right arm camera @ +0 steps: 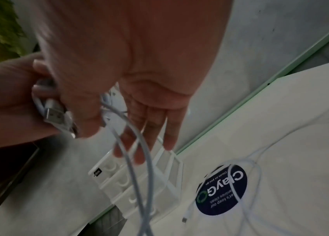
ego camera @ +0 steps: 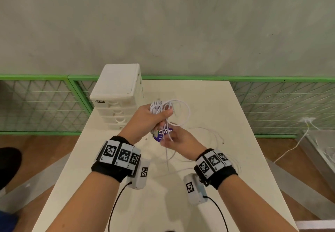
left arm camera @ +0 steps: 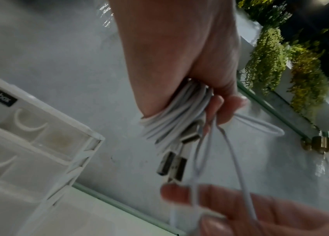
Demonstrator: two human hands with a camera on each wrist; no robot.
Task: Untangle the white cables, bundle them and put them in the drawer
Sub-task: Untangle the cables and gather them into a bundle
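Observation:
My left hand [ego camera: 157,114] grips a coiled bundle of white cables [ego camera: 163,105] above the table, loops sticking out to the right. In the left wrist view the bundle [left arm camera: 171,121] fills the fist and several USB plugs [left arm camera: 171,166] hang from it. Just below, my right hand [ego camera: 171,139] has its fingers [right arm camera: 149,127] straight. Two loose strands [right arm camera: 137,151] from the bundle run across them and hang down. The white drawer unit [ego camera: 116,95] stands at the table's back left, its drawers closed.
A thin white cable [ego camera: 213,135] lies loose on the white table [ego camera: 235,159], right of my hands. A round dark sticker [right arm camera: 222,190] sits on the tabletop under the hands. Green mesh fencing [ego camera: 45,104] runs behind the table.

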